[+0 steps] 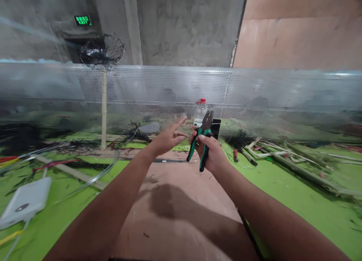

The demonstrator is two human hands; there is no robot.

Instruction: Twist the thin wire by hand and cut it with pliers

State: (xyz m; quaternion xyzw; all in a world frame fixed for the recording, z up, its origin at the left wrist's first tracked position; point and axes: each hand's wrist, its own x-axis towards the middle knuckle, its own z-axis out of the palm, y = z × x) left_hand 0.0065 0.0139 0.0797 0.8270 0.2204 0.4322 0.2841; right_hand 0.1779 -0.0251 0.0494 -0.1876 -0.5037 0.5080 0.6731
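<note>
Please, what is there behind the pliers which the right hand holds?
Behind the pliers are a clear bottle with a red cap, part of a black object and, farther back, a perforated panel. The pliers and right hand hide much of the bottle's lower part.

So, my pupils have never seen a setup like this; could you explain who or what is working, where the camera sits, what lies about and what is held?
There is no machine: these are a person's bare hands. The single picture comes from a camera on their head. The right hand holds green-and-black pliers, jaws pointing up. The left hand is raised beside it; blur hides whether it holds anything thin. On the bright green surface lie a white rounded box with a cable and dark tangled strands. A clear plastic bottle with a red cap stands behind the pliers.
</note>
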